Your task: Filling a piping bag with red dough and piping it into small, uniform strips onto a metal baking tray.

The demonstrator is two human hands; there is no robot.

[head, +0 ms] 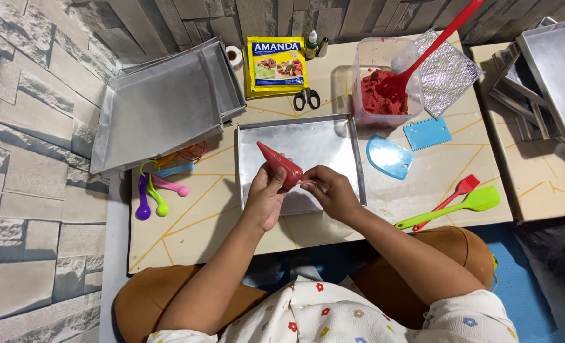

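Beige counter (pixel 219 209) is crowded along its far edge, with open room left only near the front edge. At its middle, a square metal tray (pixel 333 143) is set. Above the tray's near edge, a red piping bag (pixel 281 163) is clamped by the left hand (pixel 265 197), while its end is pinched by the right hand (pixel 330 190) fingers

Bright, even overhead light fills the scene. The metal baking tray (pixel 333 136) shows soft glare, and shadows under the hands stay faint. Focus is sharp throughout; wide-angle distortion bends the stone wall (pixel 22 159) at left.
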